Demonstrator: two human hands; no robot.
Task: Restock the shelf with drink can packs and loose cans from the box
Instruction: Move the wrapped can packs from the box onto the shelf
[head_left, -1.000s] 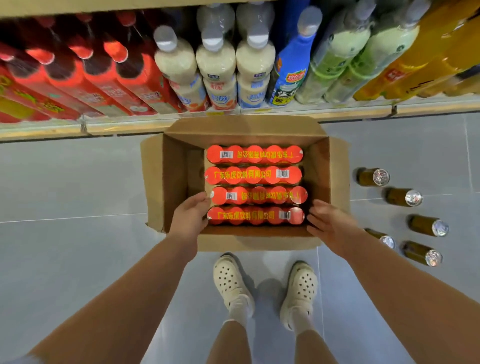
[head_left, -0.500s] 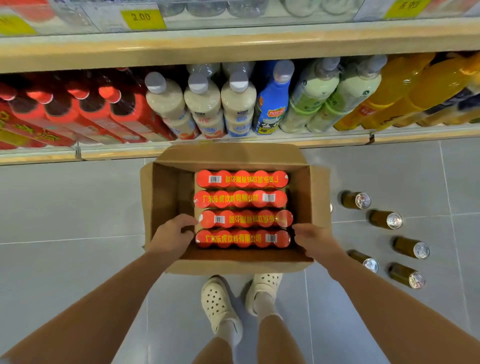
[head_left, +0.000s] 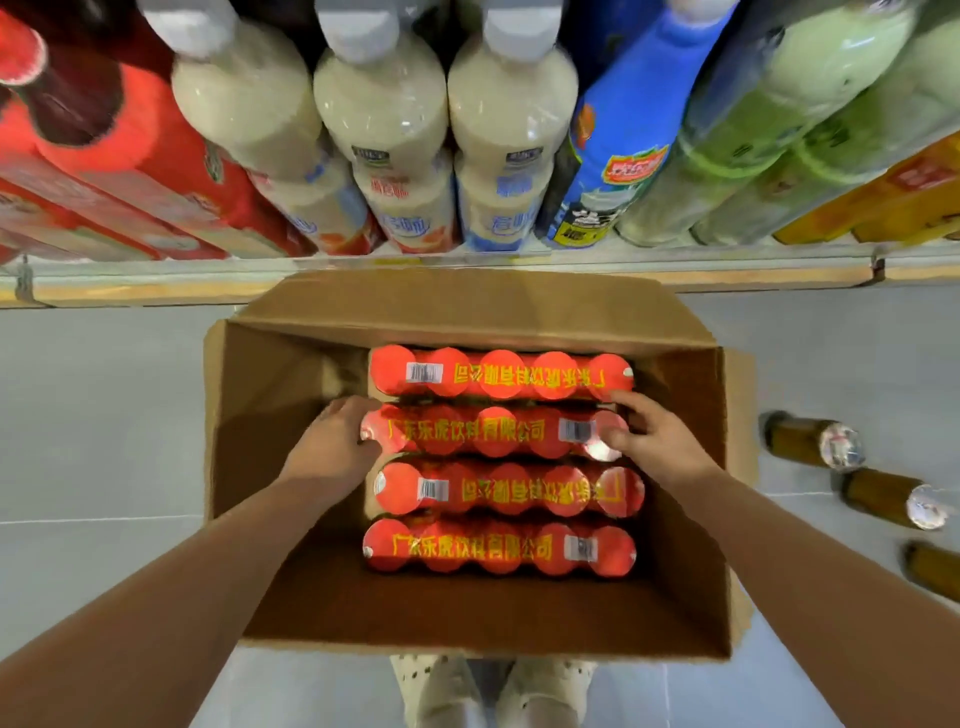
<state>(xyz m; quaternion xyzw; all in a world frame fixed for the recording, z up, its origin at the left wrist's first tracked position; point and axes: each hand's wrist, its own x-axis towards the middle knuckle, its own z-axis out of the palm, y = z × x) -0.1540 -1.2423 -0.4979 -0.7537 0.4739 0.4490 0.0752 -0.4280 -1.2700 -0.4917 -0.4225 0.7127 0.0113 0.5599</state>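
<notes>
Head view: both hands moved onto second pack (head_left: 493, 431).

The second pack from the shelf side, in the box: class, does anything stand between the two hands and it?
Nothing visible does. The left hand and the right hand are already at the opposite ends of that pack, fingers on it. The neighbouring packs lie tight against its long sides inside the box.

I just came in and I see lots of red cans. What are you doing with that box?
A person is reaching into an open brown cardboard box on the grey floor. The left hand and right hand grip the two ends of one red shrink-wrapped can pack, second from the far side of four. It has not been lifted out. Brown loose cans lie on the floor to the right.
</notes>
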